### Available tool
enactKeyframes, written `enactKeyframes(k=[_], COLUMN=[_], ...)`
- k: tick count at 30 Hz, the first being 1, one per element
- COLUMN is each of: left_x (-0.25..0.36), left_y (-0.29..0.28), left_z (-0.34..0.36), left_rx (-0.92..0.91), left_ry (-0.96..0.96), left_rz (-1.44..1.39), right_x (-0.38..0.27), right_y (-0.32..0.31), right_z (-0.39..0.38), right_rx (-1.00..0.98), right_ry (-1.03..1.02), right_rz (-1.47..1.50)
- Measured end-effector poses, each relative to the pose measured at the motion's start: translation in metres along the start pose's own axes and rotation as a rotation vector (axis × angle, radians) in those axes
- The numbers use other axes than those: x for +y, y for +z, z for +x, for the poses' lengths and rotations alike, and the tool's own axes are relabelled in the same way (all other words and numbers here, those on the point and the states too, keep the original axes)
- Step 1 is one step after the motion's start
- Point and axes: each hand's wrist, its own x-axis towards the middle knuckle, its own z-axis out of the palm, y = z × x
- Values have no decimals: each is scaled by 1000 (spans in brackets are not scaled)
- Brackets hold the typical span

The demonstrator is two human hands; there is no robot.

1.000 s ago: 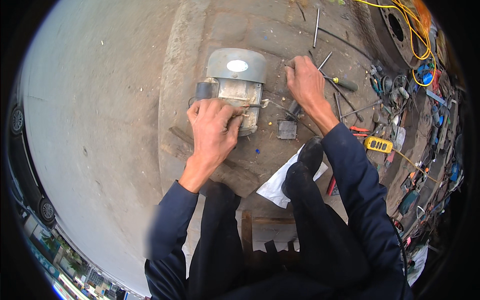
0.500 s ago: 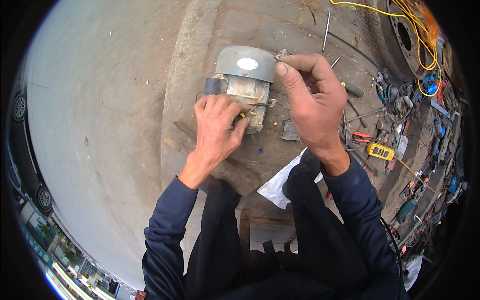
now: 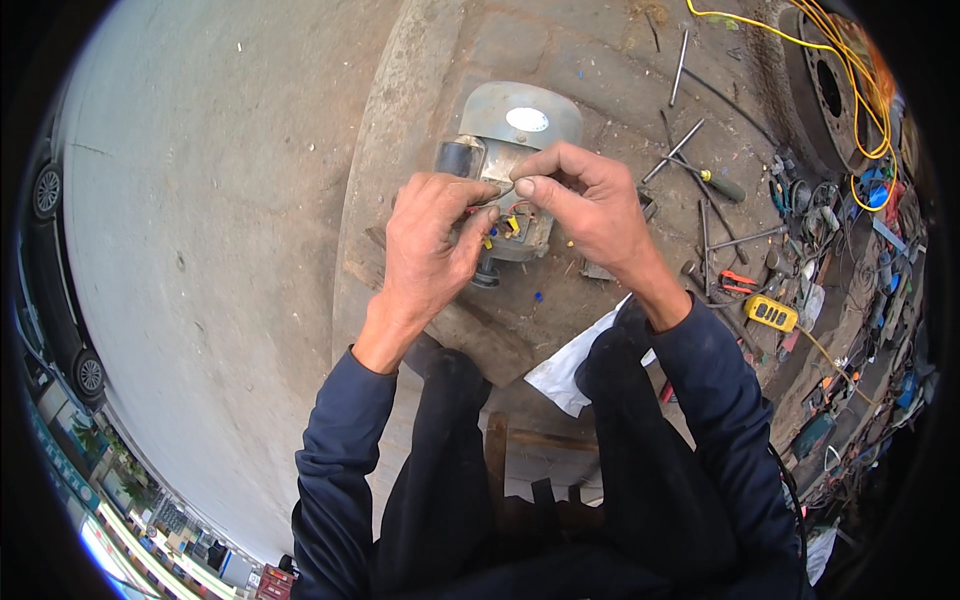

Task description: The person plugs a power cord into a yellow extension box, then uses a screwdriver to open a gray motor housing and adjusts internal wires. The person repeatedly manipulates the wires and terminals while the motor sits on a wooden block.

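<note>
Concrete ground [image 3: 270, 200] supports the motor [image 3: 505, 156] at 12 o'clock. Right hand [image 3: 600, 215] has moved in from 2 o'clock, meeting left hand [image 3: 428, 228]; both now address one thin wire [image 3: 507, 190]. Right thumb and forefinger: pinching it. Left thumb: below forefinger; grip cannot be told. Oval label [image 3: 528, 119]: print illegible.

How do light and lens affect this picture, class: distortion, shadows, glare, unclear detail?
Head view throughout: the car bends along the left rim, corners going black; light looks soft, with no hard-edged shadow beside the motor; a bright streak glares at lower left; detail between the left hand and right hand is too fine to tell.
</note>
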Motion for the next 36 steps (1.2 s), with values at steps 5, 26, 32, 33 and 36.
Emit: enactKeyframes(k=[5,26,32,33,36], left_x=[-4,4,3,3,2], left_y=[3,10,11,11,11], left_z=[4,12,14,15,16], left_rx=[-75,-280,-280,-282,-287], left_ry=[31,73,30,17,15], left_rz=[68,266,230,225,216], right_x=[12,42,44,44,46], right_y=[-11,-10,-6,-5,-4], right_z=[-3,-38,-40,-39,-38], right_rx=[-47,-48,-5,2,21], right_ry=[-4,-250,-294,-305,-331], right_rz=[-154,-421,-436,-445,-467])
